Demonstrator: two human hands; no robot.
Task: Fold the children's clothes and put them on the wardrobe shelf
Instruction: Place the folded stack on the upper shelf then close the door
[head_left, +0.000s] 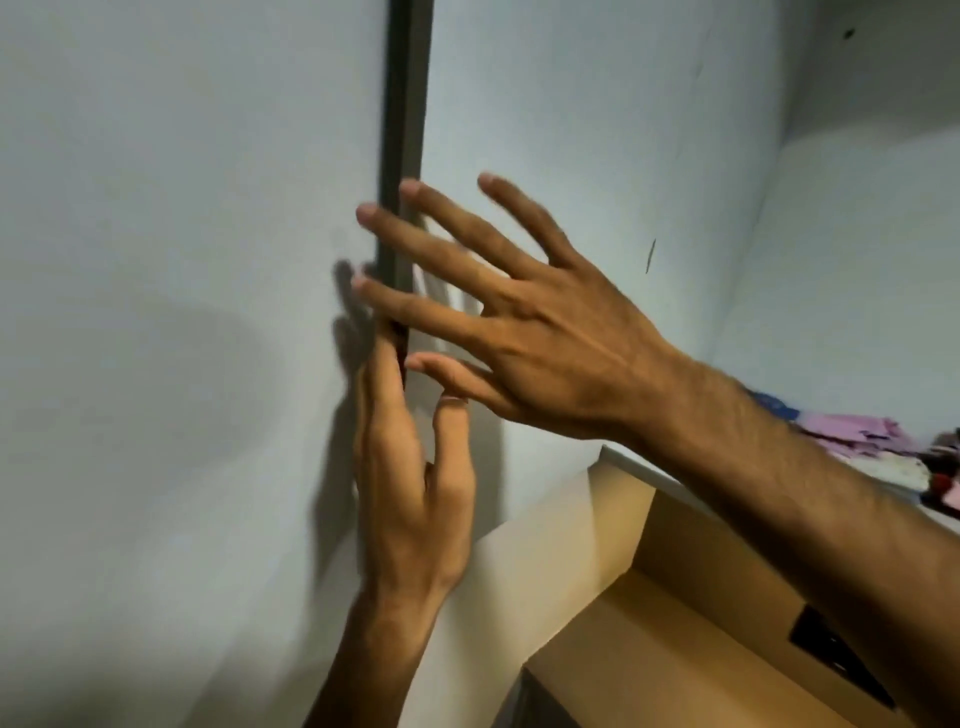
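A white wardrobe door (182, 312) fills the left of the view, its dark edge (404, 130) running down the middle. My left hand (410, 499) reaches up from below, with its fingertips at that dark edge. My right hand (524, 332) comes in from the right with fingers spread apart, its fingertips over the same edge. Neither hand holds clothing. Folded pink and purple children's clothes (862, 441) lie on the white wardrobe shelf (649, 470) at the right, partly hidden by my right forearm.
Below the shelf is a tan compartment (675, 623) of the wardrobe. The white inner side wall (597, 156) and back wall (857, 260) of the wardrobe rise above the shelf. A small dark mark (649, 255) shows on the inner wall.
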